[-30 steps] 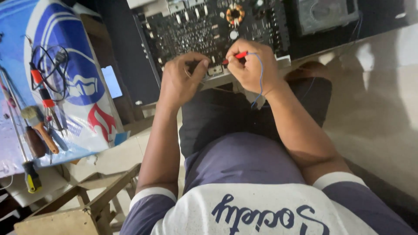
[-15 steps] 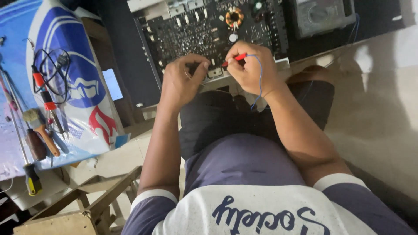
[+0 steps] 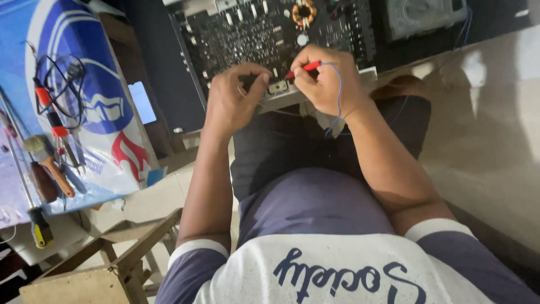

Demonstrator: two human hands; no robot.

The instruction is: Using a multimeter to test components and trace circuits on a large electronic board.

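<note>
Head view, upper centre: right hand (image 3: 326,84) pinching slim red test probe (image 3: 304,67) with thin blue lead, left hand (image 3: 236,98) curled at circuit board (image 3: 264,34) edge; board likely rigid, fragile, best gripped by edges.

Circuit board (image 3: 270,34), dark and densely populated, is carried on the lap (image 3: 292,141) at top centre of the frame, its near edge resting on the dark trousers. At the left, a blue printed sheet (image 3: 84,112) is spread flat, and on it are laid a tangle of black leads with red-handled probes (image 3: 50,107), a paintbrush (image 3: 42,152), a brown-handled tool (image 3: 42,180) and a yellow-handled screwdriver (image 3: 39,231) at its lower edge. Pale floor (image 3: 489,152) is seen at the right, and a wooden stool frame (image 3: 112,259) stands at the lower left.
</note>
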